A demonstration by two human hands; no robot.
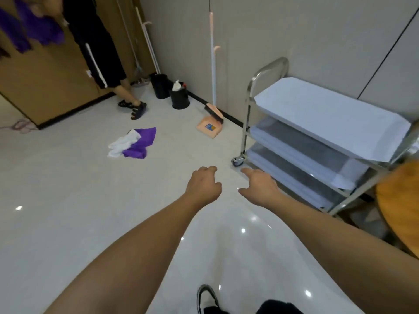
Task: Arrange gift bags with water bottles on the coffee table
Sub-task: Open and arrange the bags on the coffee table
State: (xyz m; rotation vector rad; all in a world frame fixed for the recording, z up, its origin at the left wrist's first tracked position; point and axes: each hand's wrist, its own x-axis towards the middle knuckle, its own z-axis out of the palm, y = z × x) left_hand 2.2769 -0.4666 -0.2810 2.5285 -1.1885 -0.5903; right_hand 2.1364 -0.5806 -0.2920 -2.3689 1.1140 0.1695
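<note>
The pale glossy tiled floor (56, 200) is taking up most of the room and is throwing back small ceiling-light glints. A wooden panelled wall (45, 91) is standing at the far left, with purple cloth (29, 30) hanging in front of its upper part. Against the grey wall on the right a three-tier steel trolley (317, 137) on castors is standing, each of its shelves lying under a white sheet. An orange round-edged surface (401, 200) is showing at the right edge, just beside the trolley; what it is I cannot tell. A second person in black shorts and black sandals (102, 53) is standing near the wooden wall. Both of the wearer's bare forearms are reaching forward over the floor, near each other but apart. The left hand (204, 182) is hanging with its fingers loosely curled under and holding nothing. The right hand (258, 186) is lying palm down with thumb and forefinger spread and relaxed, also holding nothing. A purple and white cloth heap (133, 143) is lying on the floor in the middle distance. A peach broom (213, 75) is leaning on the grey wall with its matching dustpan (208, 126) at its foot. Two black bins (172, 91) are sitting in the corner beside mop handles. No gift bags, water bottles or coffee table are recognisable in this view, so their position cannot be told.
</note>
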